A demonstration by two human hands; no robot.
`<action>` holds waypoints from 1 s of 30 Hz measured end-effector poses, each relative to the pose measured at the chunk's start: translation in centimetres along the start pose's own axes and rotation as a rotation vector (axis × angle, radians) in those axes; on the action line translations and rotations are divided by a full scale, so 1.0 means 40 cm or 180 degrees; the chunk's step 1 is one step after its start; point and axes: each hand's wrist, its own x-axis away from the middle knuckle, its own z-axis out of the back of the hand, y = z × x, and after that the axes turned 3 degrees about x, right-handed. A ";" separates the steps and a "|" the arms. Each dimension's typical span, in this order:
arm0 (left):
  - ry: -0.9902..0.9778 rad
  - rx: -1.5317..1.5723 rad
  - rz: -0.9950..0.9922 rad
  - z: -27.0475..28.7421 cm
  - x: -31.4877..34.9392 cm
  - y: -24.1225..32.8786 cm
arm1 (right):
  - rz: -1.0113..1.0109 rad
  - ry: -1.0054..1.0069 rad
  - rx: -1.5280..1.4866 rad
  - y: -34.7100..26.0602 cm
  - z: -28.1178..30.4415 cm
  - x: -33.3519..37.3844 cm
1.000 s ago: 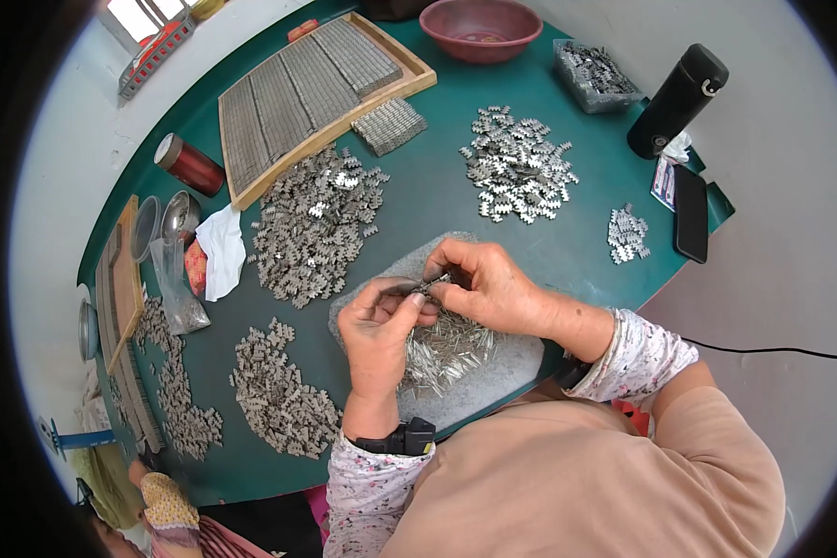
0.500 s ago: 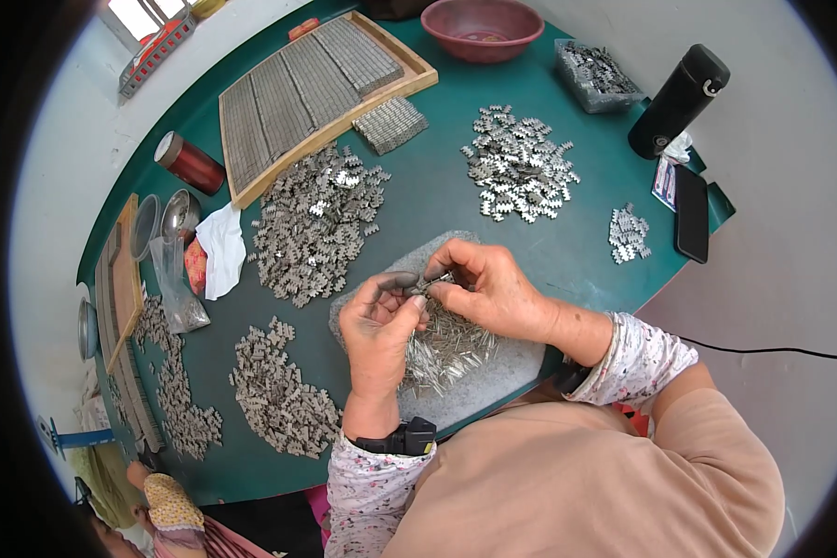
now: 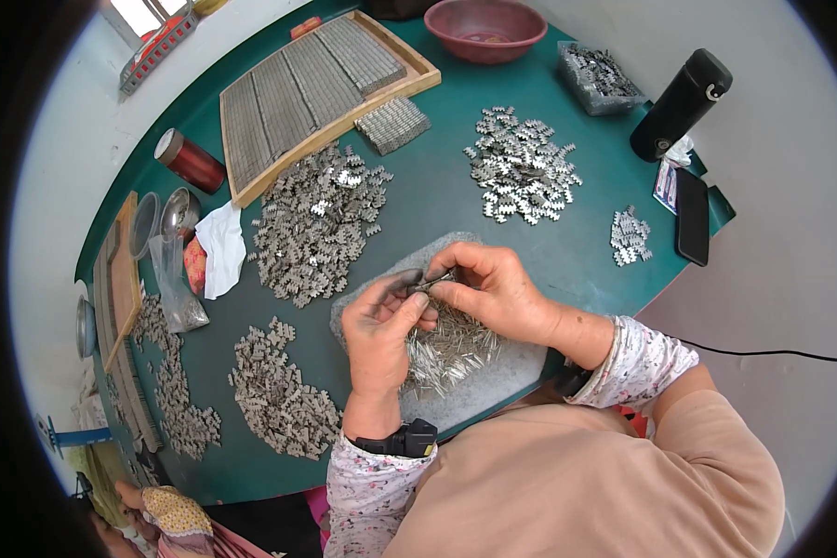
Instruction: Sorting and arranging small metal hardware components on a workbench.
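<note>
My left hand (image 3: 381, 321) and my right hand (image 3: 493, 290) meet above a grey pad (image 3: 521, 358) at the table's near side. Both pinch small metal pieces between thumb and fingers; my fingers cover most of them, so their exact kind does not show. Under my hands a heap of thin silvery pins (image 3: 446, 358) lies on the pad. To the left are two piles of small toothed metal links, a large one (image 3: 316, 223) and a nearer one (image 3: 279, 391). Another pile of shinier links (image 3: 523, 167) lies beyond my right hand.
A wooden tray (image 3: 242, 197) of rowed metal links stands at the back, beside a linked block (image 3: 392, 125) and a maroon basin (image 3: 485, 33). On the right are a black flask (image 3: 681, 104), a phone (image 3: 691, 216) and a small link pile (image 3: 631, 236). Another person's sleeve (image 3: 177, 511) shows lower left.
My hands stay over the pins, with fingers shifting slightly around the metal pieces; the bit jutting from my right fingers shows less now. The other person's arm at lower left has moved slightly.
</note>
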 end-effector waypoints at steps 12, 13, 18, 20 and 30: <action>-0.0113 -0.0203 -0.0225 0.017 -0.004 0.000 | 0.0216 -0.0239 -0.0150 -0.015 0.017 -0.043; -0.0114 -0.0194 -0.0225 0.017 -0.004 0.001 | 0.0089 -0.0338 -0.0301 -0.021 0.020 -0.048; 0.0234 -0.1214 -0.1138 0.033 -0.009 0.001 | 0.0103 0.0014 0.0789 -0.010 0.090 -0.072; 0.0246 -0.1420 -0.1271 0.044 -0.014 0.003 | 0.1051 0.0010 0.2610 -0.003 0.109 -0.064; 0.0275 -0.1670 -0.1188 0.059 -0.020 -0.010 | 0.0996 -0.0294 0.3036 0.007 0.051 -0.033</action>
